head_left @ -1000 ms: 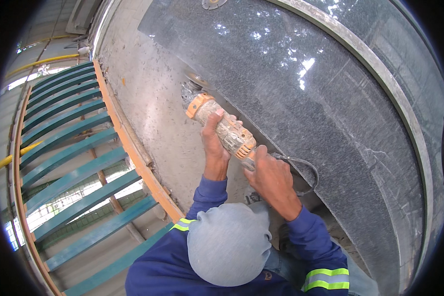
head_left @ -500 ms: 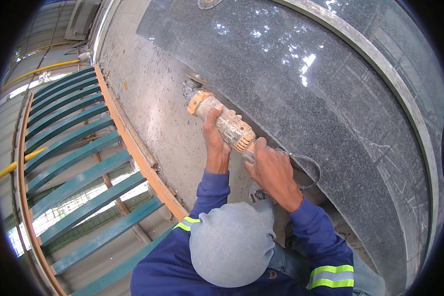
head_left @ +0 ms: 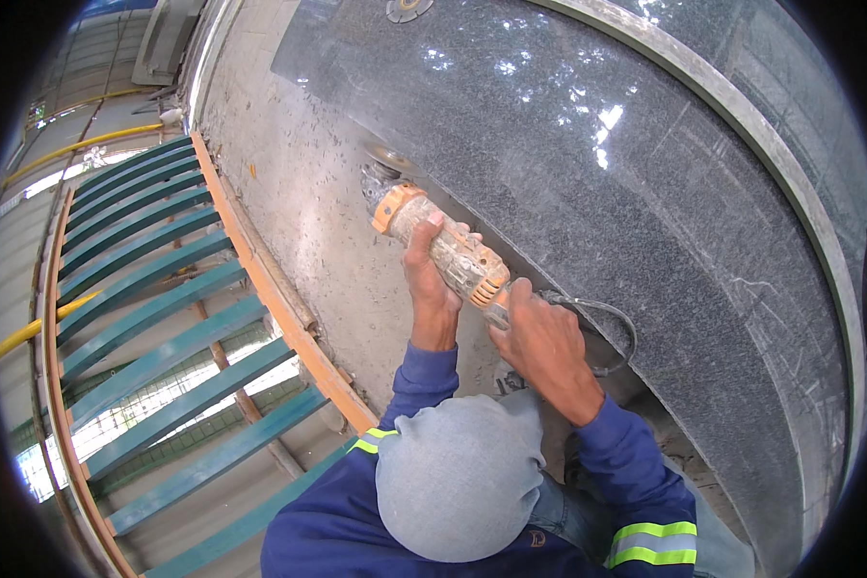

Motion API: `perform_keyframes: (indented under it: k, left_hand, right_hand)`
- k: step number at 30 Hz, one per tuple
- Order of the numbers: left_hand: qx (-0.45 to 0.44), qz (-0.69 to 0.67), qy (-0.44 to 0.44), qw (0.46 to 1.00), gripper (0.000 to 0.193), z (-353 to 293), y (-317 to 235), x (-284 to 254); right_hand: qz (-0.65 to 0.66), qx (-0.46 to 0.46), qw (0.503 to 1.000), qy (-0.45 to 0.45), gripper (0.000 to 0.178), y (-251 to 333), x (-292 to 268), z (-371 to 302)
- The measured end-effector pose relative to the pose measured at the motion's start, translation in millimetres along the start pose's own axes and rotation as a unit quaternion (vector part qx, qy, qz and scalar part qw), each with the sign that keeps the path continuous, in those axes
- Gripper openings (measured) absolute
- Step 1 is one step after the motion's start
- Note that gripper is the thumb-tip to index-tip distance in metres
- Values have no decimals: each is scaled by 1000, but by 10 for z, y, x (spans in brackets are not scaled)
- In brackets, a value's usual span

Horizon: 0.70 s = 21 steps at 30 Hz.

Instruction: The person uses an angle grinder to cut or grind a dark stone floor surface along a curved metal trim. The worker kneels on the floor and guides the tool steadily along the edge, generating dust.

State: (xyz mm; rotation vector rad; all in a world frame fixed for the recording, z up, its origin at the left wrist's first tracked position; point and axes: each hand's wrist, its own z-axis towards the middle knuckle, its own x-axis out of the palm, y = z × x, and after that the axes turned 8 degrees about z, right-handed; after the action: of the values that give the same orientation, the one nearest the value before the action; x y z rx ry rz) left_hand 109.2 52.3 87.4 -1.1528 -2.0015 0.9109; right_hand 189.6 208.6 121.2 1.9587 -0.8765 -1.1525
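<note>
An orange angle grinder (head_left: 450, 252), coated in pale dust, is held slantwise along the edge of a dark speckled stone slab (head_left: 549, 202). My left hand (head_left: 432, 289) wraps round the middle of its body, thumb on top. Behind it, my right hand (head_left: 547, 347) grips the rear end, where a grey cord (head_left: 628, 332) loops out. At the far end the grinder's disc (head_left: 389, 157) lies at the slab's edge; whether it touches the stone I cannot tell.
Left of me stands an orange-framed rack with green slats (head_left: 164, 299). A loose cutting disc (head_left: 409, 10) lies on the slab's far part. A pale raised strip (head_left: 742, 106) curves along the slab's right side. Dusty concrete floor (head_left: 299, 212) shows between rack and slab.
The whole scene has shifted slightly right and down in view. Both hands keep their hold on the grinder, which stays at nearly the same place along the slab edge.
</note>
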Motion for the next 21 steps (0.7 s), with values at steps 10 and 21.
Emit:
perform_keyframes:
  k: [10, 21]
  left_hand:
    - [-5, -5, -3, 1000, 34, 80, 9, 3]
    - [-14, 4, 3, 1000, 40, 27, -40, -15]
  right_hand:
    - [-5, -17, 1000, -25, 35, -65, 79, 68]
    - [-15, 17, 1000, 3, 38, 56, 0, 42]
